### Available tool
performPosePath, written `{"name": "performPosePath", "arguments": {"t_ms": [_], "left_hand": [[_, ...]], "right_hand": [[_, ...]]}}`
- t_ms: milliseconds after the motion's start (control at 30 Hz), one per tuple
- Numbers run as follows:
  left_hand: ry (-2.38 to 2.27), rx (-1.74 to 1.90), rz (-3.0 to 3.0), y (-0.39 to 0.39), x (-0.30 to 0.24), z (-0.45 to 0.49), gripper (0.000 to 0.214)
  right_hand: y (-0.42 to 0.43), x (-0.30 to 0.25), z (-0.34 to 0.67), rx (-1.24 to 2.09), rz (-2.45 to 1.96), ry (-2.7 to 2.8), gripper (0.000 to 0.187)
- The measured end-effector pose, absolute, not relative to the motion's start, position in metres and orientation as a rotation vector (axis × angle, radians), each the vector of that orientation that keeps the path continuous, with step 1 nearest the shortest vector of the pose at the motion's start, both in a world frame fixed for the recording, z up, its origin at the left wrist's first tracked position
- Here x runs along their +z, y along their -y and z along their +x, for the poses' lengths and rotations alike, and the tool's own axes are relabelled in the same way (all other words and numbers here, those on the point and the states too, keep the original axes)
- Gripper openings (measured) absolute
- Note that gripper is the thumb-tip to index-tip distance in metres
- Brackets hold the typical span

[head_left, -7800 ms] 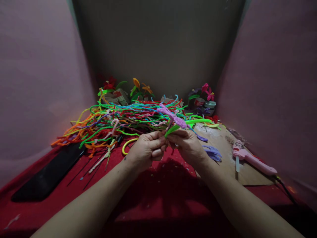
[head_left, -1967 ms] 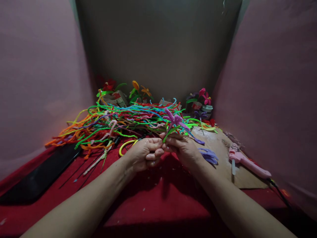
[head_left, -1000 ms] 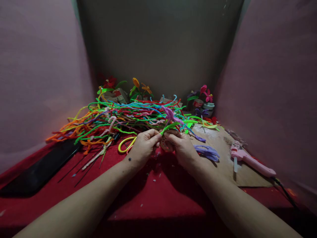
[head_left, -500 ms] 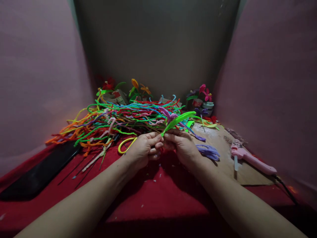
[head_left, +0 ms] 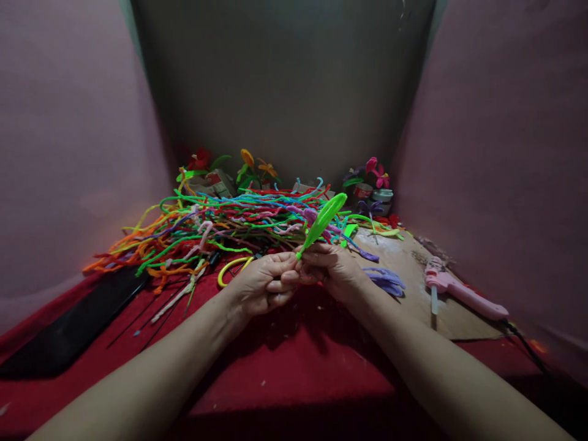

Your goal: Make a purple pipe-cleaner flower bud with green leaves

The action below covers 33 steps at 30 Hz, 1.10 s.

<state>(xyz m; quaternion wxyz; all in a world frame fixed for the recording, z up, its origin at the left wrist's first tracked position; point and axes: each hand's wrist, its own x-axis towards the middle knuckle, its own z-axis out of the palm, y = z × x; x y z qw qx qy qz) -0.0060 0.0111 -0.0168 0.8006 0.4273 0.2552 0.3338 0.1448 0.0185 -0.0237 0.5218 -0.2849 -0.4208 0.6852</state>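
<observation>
A bright green pipe-cleaner leaf [head_left: 325, 217] stands tilted up to the right between my two hands. My left hand [head_left: 269, 282] pinches its narrow base between thumb and fingers. From the other side my right hand [head_left: 333, 266] closes on the same base, its fingertips partly hidden behind the leaf. Behind the leaf shows a purple pipe-cleaner piece [head_left: 309, 214], partly covered by it. The yellow handle of a tool [head_left: 225, 272] lies beside my left wrist, and a bundle of violet pipe cleaners [head_left: 386, 280] rests to the right of my right hand.
A wide heap of coloured pipe cleaners [head_left: 206, 217] spreads across the back. A pink glue gun [head_left: 463, 294] lies on cardboard [head_left: 418, 306] at the right, its cord trailing off. At the left is a black flat object [head_left: 78, 324]. Pipe-cleaner flowers [head_left: 379, 174] stand along the back.
The green leaf has turned more upright, its tip swinging left. Both hands stay closed at its base, with their fingers slightly shifted. The whole view has moved a little.
</observation>
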Motion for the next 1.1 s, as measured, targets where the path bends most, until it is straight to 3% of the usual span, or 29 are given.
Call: {"name": "performPosePath", "arguments": {"t_ms": [567, 833, 1100], "left_hand": [[-0.493, 0.617, 0.941, -0.012, -0.011, -0.014, 0.009], [-0.563, 0.591, 0.996, -0.015, -0.013, -0.019, 0.015], [-0.823, 0.905, 1.421, -0.007, -0.009, -0.002, 0.028]], "right_hand": [[-0.017, -0.025, 0.144, 1.657, -0.588, 1.051, 0.030], [-0.020, -0.032, 0.145, 1.629, -0.533, 1.116, 0.019], [-0.011, -0.019, 0.142, 1.429, -0.669, 0.997, 0.020]]}}
